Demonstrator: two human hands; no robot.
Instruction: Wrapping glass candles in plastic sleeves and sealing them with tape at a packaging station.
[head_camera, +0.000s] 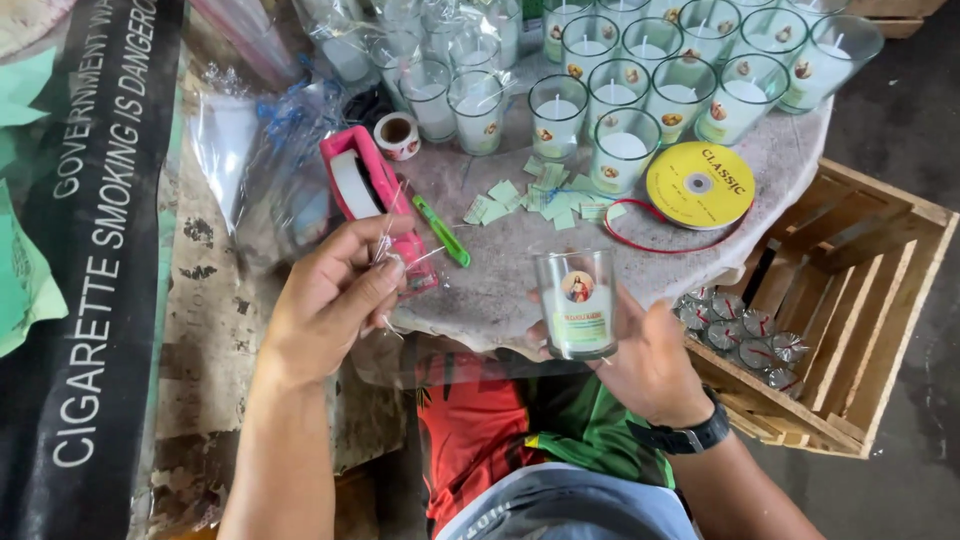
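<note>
Glass candle held up at the table edge, clear wrap pinched alongside.

The right hand (655, 365) is curled around 1 glass candle (577, 304), upright, just over the round table (500, 280); the left hand (335, 300) has fingertips closed on crinkled clear wrap (385, 245), touching the pink tape dispenser (372, 200); a green cutter (442, 230) lies near; more candles (640, 80) crowd behind.
</note>
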